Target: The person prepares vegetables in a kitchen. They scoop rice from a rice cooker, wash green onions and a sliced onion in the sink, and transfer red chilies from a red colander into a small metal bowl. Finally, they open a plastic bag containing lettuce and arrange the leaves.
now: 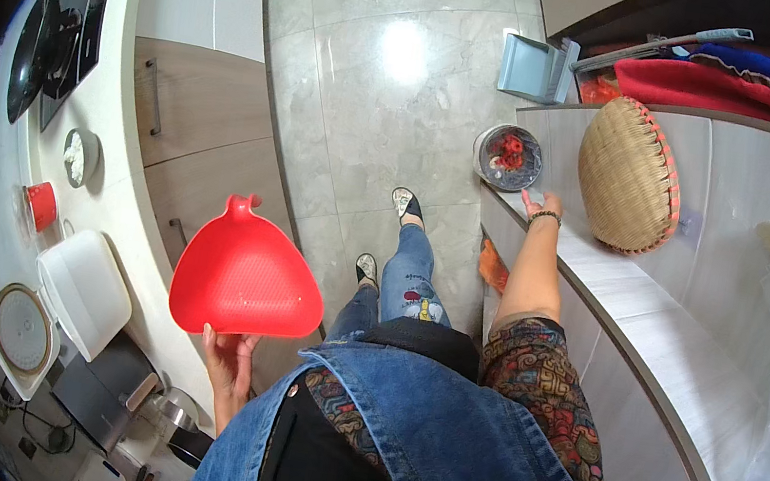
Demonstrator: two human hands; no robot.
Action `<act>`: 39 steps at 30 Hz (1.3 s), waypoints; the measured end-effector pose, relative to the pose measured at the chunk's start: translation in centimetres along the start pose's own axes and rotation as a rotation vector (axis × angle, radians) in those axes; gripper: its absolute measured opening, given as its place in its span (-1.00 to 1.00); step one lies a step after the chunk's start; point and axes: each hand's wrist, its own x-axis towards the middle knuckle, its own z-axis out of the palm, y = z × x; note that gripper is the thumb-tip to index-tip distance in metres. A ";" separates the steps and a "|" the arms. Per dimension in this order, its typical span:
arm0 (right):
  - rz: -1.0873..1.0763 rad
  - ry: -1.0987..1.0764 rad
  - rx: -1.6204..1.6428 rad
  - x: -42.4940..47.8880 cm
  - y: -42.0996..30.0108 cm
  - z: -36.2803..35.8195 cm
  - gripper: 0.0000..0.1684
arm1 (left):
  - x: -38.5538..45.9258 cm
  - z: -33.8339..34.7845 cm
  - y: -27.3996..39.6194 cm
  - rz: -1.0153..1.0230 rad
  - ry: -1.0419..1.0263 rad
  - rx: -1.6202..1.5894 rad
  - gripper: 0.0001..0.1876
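My left hand (231, 361) grips the near rim of a red plastic triangular basin (250, 279). The basin has a textured bottom and a hooked tab at its far end, and a few small specks lie inside it. My right hand (545, 205), with a beaded bracelet at the wrist, reaches forward over the end of a pale wooden ledge (593, 259). Its thumb stands apart from the fingers, and I see nothing held in it. Just beyond it is a round waste bin (511, 158) with a dark liner and red scraps inside; whether my fingertips touch it is unclear.
A woven basket (623, 174) with orange-stitched rim leans against the cabinet on the right. A blue dustpan (527, 67) stands beyond the bin. On the left counter (121, 203) are a bowl of white stuff (78, 157), a red cup (41, 205) and a rice cooker with raised lid (22, 330).
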 end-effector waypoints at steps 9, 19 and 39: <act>-0.058 -0.439 -0.189 -8.5 1.2 1.1 -0.62 | 0.3 1.8 0.6 -0.009 -0.071 -0.030 -0.46; -0.541 -0.544 -1.211 -19.1 -1.5 0.9 -0.65 | 0.8 -0.3 -0.4 0.001 -0.228 -0.210 -0.47; -1.961 -2.047 -1.211 -52.8 16.8 -5.5 -0.56 | -3.2 -8.7 1.9 0.158 -0.212 -0.350 -0.41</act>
